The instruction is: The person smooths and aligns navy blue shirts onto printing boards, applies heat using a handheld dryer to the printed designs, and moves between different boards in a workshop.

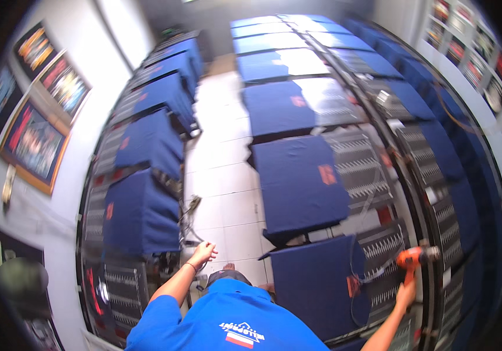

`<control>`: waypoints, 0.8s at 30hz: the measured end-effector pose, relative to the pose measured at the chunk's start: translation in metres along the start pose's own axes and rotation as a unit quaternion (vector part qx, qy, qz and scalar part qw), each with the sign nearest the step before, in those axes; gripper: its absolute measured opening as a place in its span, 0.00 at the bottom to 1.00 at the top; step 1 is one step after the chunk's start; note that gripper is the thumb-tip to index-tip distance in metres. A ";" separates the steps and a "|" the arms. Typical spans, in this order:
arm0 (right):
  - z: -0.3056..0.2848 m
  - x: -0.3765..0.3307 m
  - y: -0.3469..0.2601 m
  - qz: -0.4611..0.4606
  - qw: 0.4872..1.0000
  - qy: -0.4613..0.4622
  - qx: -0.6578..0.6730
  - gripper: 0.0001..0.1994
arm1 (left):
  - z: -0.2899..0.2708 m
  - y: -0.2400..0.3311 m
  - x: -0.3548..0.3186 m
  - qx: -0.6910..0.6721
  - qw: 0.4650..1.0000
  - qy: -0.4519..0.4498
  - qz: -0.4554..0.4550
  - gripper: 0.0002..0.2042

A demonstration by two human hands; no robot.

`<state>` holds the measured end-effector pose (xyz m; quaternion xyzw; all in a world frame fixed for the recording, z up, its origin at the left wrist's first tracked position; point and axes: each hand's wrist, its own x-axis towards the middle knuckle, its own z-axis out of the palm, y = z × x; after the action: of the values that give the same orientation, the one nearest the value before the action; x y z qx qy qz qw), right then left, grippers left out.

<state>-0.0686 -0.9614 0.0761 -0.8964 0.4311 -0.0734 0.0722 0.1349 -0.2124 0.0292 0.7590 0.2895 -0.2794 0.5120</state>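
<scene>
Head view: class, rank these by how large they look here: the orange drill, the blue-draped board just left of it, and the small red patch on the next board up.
1. Blue-draped board, largest.
2. Orange drill.
3. Red patch, smallest, though it lies farther from the camera, so its true size stays unsure.

Orange power drill (413, 257), held upright by its handle from below, nose pointing left, above the patterned strip beside a navy-draped counter (315, 281) (a thin cord trails off leftward).
</scene>
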 end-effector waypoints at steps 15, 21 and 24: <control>-0.071 -0.147 -0.435 -0.292 0.933 -0.207 -0.024 0.21 | -0.141 -0.235 0.030 -0.447 0.780 0.437 -0.031 0.38; -0.005 -0.418 -0.648 -0.609 0.575 -0.540 0.079 0.24 | -0.164 -0.203 0.057 -0.460 0.733 0.469 0.175 0.17; 0.064 -0.512 -0.692 -0.731 0.488 -0.470 0.076 0.29 | -0.188 -0.176 0.032 -0.508 0.742 0.435 0.047 0.19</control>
<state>0.1552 -0.1279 0.1119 -0.7818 -0.4846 0.3003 0.2526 0.0525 0.0234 -0.0423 0.4388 0.5434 0.2938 0.6526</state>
